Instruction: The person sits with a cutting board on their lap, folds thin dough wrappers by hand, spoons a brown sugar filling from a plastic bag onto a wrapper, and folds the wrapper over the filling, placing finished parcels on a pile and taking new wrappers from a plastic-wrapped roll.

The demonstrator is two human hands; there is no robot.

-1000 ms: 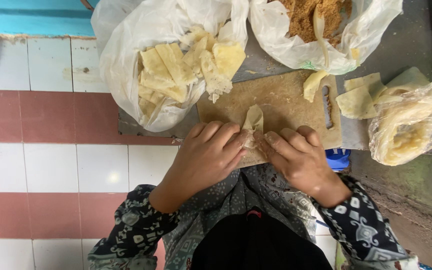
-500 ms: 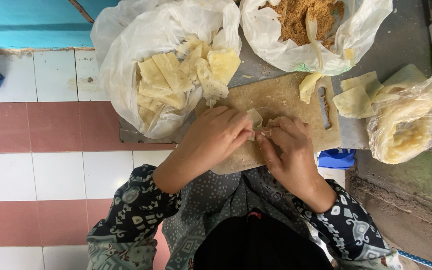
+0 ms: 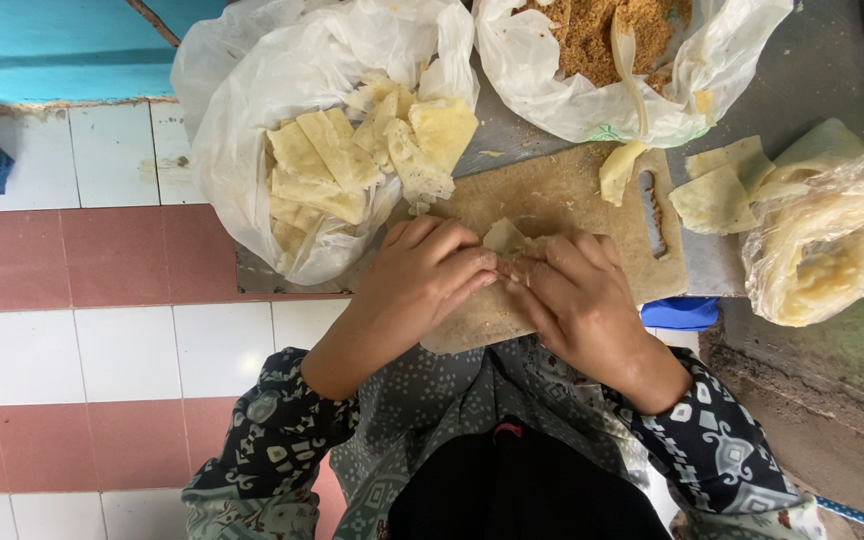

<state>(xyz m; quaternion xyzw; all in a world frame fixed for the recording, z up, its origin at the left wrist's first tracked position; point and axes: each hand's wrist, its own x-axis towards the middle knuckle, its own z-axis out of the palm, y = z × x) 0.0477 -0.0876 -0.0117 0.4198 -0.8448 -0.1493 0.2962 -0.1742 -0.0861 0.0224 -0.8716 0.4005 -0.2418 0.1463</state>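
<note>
a worn wooden board [image 3: 562, 195], pale brown and scuffed, is the landmark here. at its near edge the left hand [image 3: 422, 275] and the right hand [image 3: 577, 295] meet fingertip to fingertip, both curled narrow and pinched on a small piece of thin dough wrapper [image 3: 504, 237], whose pale pointed corner sticks up between them; whether anything is folded inside it is hard to say, since the fingers cover most of it. to the left of the board lies a crumpled white plastic bag [image 3: 242, 130] opened wide, holding a loose pile of folded pastries [image 3: 352, 160], flat, yellowish and floury. beyond the far edge of the board sits a second plastic bag [image 3: 542, 90] filled with brown crumbly filling [image 3: 592, 30], coarse like grated sugar or coconut. to the right of the board a few soft round wrappers [image 3: 717, 195] lie limp on a grey surface, and just past them is a clear wrinkled bag [image 3: 822, 240] with more pale sheets inside. a blue object [image 3: 680, 313] peeks out under the board's near right corner. left of the board the floor is glossy red and white tile [image 3: 102, 300].
</note>
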